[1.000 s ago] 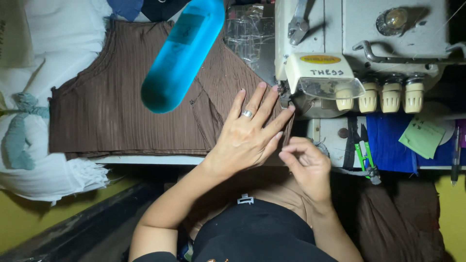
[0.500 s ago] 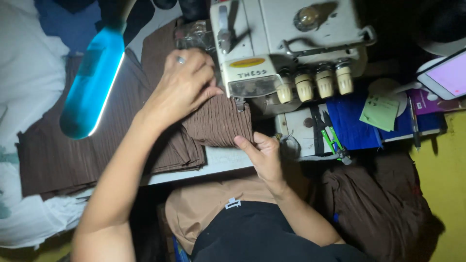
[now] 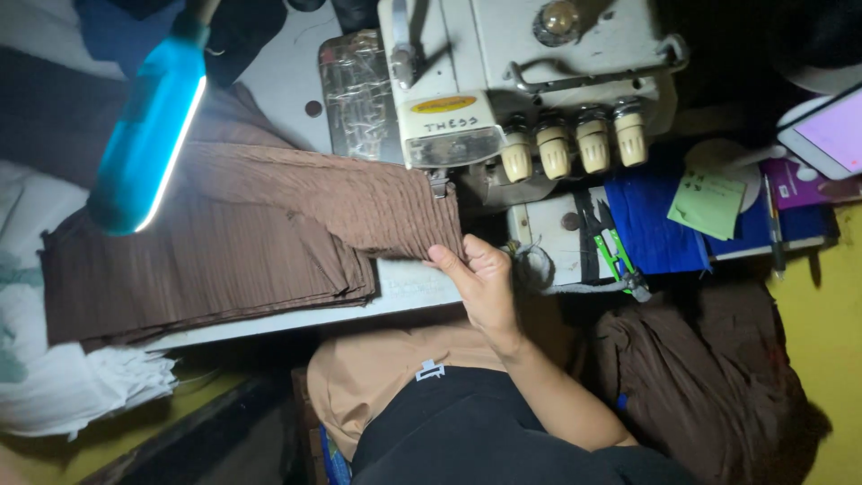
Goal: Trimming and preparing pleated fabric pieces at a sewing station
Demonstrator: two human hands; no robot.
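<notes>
Brown ribbed fabric [image 3: 269, 233] lies in a folded stack on the white sewing table [image 3: 395, 292], one layer stretched toward the needle area of the white overlock sewing machine [image 3: 503, 81]. My right hand [image 3: 480, 283] pinches the near right edge of that top layer, just below the machine's front. My left hand is out of the picture. A blue lamp [image 3: 148, 135] shines down on the cloth from the upper left.
Four cream tension knobs [image 3: 575, 144] line the machine front. Green-handled snips [image 3: 615, 256], a blue cloth [image 3: 655, 224] and a green note [image 3: 708, 202] lie to the right. A lit phone [image 3: 831, 130] is at far right. Brown fabric [image 3: 709, 386] is heaped below.
My left hand, which was pressing the fabric near the machine, has left the view. The fabric's top layer is now spread flat toward the needle. My right hand has taken its edge.
</notes>
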